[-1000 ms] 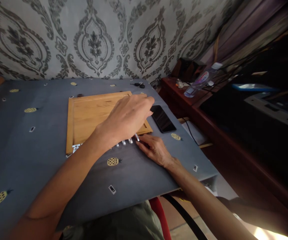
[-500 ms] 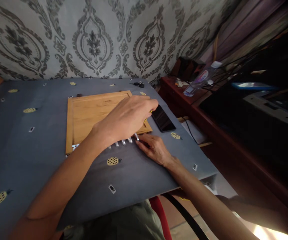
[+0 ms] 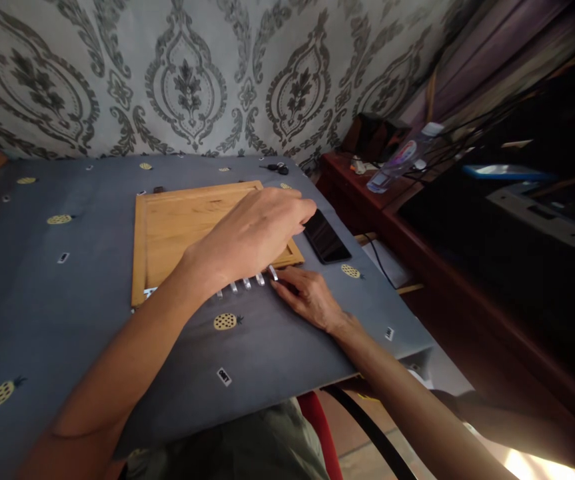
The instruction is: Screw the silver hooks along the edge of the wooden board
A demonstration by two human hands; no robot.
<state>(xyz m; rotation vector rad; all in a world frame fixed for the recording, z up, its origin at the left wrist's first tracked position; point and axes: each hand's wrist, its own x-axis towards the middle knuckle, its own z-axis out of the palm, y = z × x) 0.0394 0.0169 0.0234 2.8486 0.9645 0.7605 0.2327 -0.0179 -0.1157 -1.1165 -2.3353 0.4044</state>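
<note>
A framed wooden panel (image 3: 187, 220) lies flat on the patterned tablecloth. Along its near edge stick out several small silver metal hooks (image 3: 247, 283); my left forearm hides part of that row. My left hand (image 3: 257, 230) is closed in a fist above the panel's right part. What it grips is hidden under the fingers. Low at the near right corner, my right hand (image 3: 310, 297) rests on the cloth, its thumb and fingers closing on the endmost hook at the panel's edge.
Just right of the panel lies a black phone (image 3: 324, 237). Keys (image 3: 277, 168) sit near the wall. A lower red-brown desk (image 3: 367, 200) on the right holds a plastic bottle (image 3: 404, 160) and cables. The table's near edge (image 3: 287, 393) is close to my lap.
The left fist has turned slightly, and the bit of yellow that showed beside its fingers is now out of sight. My right hand and the panel have stayed put.
</note>
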